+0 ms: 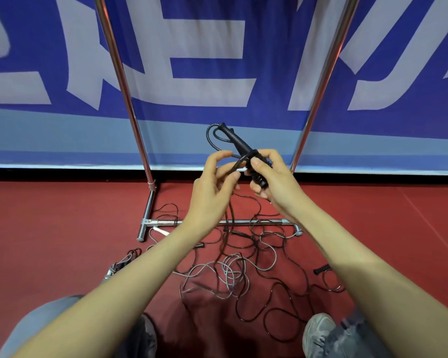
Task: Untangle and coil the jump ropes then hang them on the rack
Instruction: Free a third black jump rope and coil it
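My right hand (270,177) grips the black handles (239,146) of a jump rope, held up in front of the rack. Black cord is wound round the handles just above my fingers. My left hand (215,184) pinches the black cord (237,165) beside the handles. From my hands the cord drops to a tangle of dark and grey ropes (233,270) on the red floor. The metal rack (126,99) stands behind, its two uprights rising left and right and its base bar (166,223) lying on the floor.
A loose black handle (321,269) lies on the floor at the right. A coiled grey rope bundle (119,264) lies at the left. My knees and a grey shoe (318,332) are at the bottom. A blue and white banner (217,73) stands behind the rack.
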